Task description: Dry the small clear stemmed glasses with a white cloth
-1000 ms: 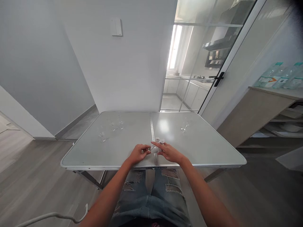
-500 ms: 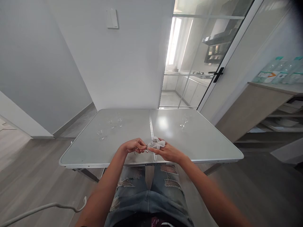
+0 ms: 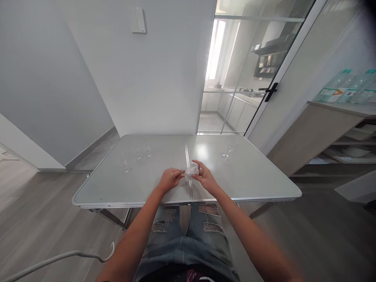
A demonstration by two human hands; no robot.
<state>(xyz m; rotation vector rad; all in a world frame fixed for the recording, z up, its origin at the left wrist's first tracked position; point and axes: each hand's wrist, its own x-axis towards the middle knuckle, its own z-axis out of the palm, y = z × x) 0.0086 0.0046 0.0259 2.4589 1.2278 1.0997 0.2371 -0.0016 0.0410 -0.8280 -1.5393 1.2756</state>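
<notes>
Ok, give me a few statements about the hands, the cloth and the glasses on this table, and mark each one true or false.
1. Both hands meet near the table's middle seam. True: the left hand and right hand close on a small glass wrapped in a white cloth.
2. A single glass stands on the table's right half. True: one small glass stands there alone.
3. The table's left half holds a plate. False: it holds several small clear glasses.
4. The table is dark wood. False: it is a pale grey folding table with a metal rim.
5. The door on the right is solid wood. False: the glass door shows a kitchen behind.
</notes>
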